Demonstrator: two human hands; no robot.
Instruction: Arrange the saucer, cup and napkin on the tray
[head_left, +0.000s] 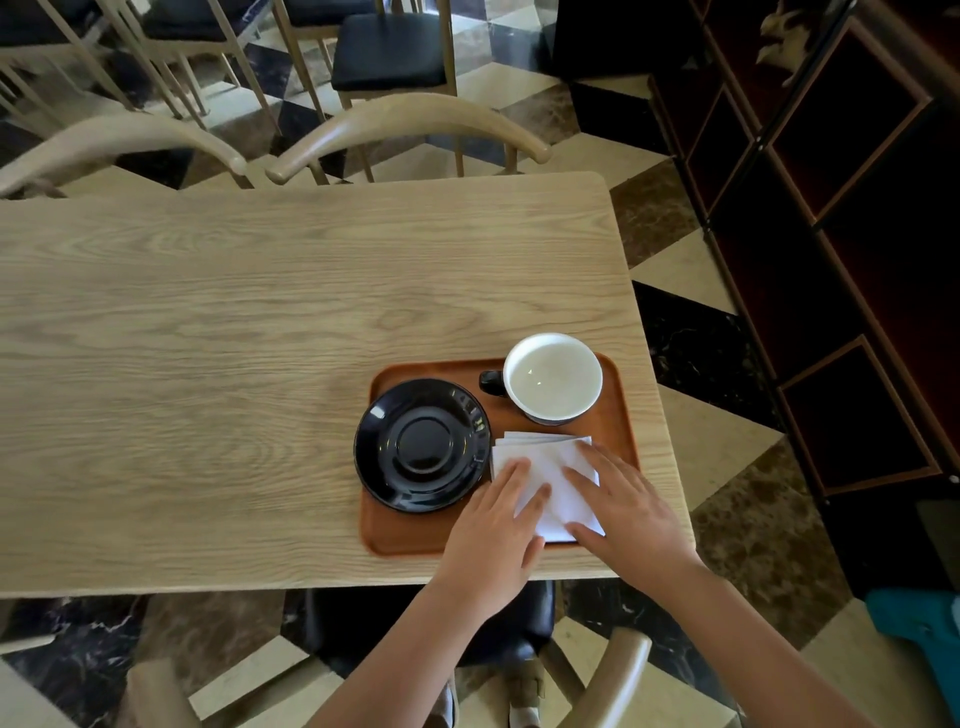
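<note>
On the near right part of a light wooden table (208, 322), a brown tray (400, 540) is set, and all three task items are found on it. At the tray's near right corner a folded white napkin (556, 467) lies flat, its layered edges fanned slightly at the far side. Both hands are laid palm down on it: the left hand (493, 530) covers its near left portion, with two fingertips (519, 465) spread on the paper, while the right hand (628, 509) covers its right side, the thumb resting along the near edge. The fingers of both hands are extended and flat, pressed on the napkin rather than closed around it. A black saucer (422, 444) is seen just left of the napkin, overhanging the tray's left rim. A white-lined cup (552, 378) stands upright at the far right, its dark handle turned left.
</note>
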